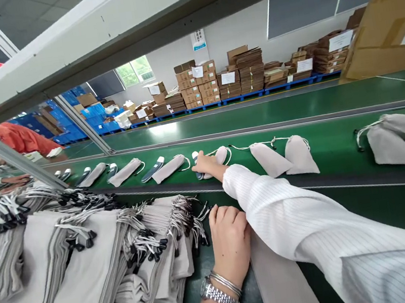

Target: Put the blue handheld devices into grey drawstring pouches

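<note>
The right hand (pixel 208 165) was stretched over the belt (pixel 340 150), its fingers at a slim item (pixel 195 155); I could not tell if they gripped it. The left hand (pixel 231 241) was half curled near the upper end of a grey pouch (pixel 280 277), on the desk (pixel 209 268); its hold was hidden also. The slim item seemed light and rather stiff, so it was best taken across its middle. The grey pouch was probably soft, light and not fragile; its mouth edge looked the good place to pinch. The slim item was dark with a white end, beside a second pouch (pixel 221 155). The grey pouch lay flat, plain and long.
</note>
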The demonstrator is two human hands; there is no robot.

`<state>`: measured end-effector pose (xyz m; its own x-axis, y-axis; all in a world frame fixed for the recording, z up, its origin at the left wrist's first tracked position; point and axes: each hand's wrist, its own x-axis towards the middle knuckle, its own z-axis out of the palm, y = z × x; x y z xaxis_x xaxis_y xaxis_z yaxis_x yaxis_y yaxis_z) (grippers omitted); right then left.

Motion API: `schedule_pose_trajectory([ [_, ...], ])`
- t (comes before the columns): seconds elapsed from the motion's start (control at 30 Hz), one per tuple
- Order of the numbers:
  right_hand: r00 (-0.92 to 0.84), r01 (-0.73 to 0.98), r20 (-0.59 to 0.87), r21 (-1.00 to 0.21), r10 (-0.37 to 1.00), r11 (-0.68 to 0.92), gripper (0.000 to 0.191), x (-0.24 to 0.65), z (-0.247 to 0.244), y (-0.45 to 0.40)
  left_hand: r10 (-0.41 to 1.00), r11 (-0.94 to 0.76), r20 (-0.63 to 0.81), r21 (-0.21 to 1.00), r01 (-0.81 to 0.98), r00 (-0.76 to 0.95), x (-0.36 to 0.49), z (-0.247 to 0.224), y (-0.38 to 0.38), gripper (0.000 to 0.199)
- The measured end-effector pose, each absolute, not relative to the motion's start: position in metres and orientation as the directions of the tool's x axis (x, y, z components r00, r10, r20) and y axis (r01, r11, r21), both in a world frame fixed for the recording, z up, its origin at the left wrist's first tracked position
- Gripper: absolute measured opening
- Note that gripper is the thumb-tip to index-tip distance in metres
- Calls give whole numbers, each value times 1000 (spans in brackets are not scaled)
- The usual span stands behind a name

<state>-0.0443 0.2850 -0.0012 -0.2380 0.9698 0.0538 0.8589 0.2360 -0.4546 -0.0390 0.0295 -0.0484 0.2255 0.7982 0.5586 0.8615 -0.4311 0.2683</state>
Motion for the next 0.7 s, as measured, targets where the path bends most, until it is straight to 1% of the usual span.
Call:
schedule_pose_trajectory([
  [0.07, -254, 836, 26, -497, 967, 232, 53, -38, -3, 286, 789, -464, 556, 261, 847, 261, -39, -45, 28, 17],
  [0.13, -309, 782, 53, -553, 949, 286, 35, -24, -1, 283, 791, -504, 541, 310, 806, 286, -40, -39, 25, 16],
  [0.2, -354, 701, 123, -621, 927, 350, 24, -5, 3, 273, 803, -532, 527, 419, 736, 280, -41, -33, 23, 13],
  [0.23, -359, 666, 160, -647, 920, 372, 23, 6, 6, 266, 813, -536, 521, 496, 683, 260, -41, -31, 22, 11],
  [0.3, -349, 551, 237, -731, 907, 403, 27, 33, 12, 243, 843, -519, 501, 665, 536, 196, -43, -27, 20, 8],
  [0.37, -345, 320, 321, -843, 882, 432, 34, 63, 18, 214, 881, -466, 458, 803, 372, 116, -45, -25, 21, 9],
  [0.43, -352, 71, 398, -891, 847, 448, 50, 92, 22, 181, 907, -417, 416, 877, 239, 57, -47, -24, 22, 12],
  [0.47, -366, -1, 422, -892, 830, 453, 59, 105, 23, 166, 912, -409, 408, 893, 187, 41, -47, -23, 22, 12],
  [0.5, -393, -23, 433, -886, 811, 462, 66, 116, 23, 151, 912, -410, 409, 901, 140, 36, -48, -23, 23, 13],
  [0.53, -434, -20, 436, -879, 788, 475, 68, 126, 22, 138, 908, -419, 417, 903, 98, 35, -48, -22, 23, 13],
  [0.57, -485, -11, 434, -871, 759, 491, 65, 134, 21, 127, 903, -430, 429, 901, 59, 31, -48, -22, 23, 13],
  [0.63, -607, 24, 406, -850, 683, 526, 47, 144, 20, 109, 891, -454, 454, 891, 2, -8, -47, -21, 23, 12],
  [0.67, -664, 50, 378, -838, 645, 543, 45, 146, 20, 103, 885, -465, 464, 885, -17, -43, -46, -20, 23, 12],
  [0.7, -710, 86, 339, -828, 617, 554, 47, 147, 20, 97, 878, -476, 473, 879, -27, -82, -45, -20, 22, 12],
])
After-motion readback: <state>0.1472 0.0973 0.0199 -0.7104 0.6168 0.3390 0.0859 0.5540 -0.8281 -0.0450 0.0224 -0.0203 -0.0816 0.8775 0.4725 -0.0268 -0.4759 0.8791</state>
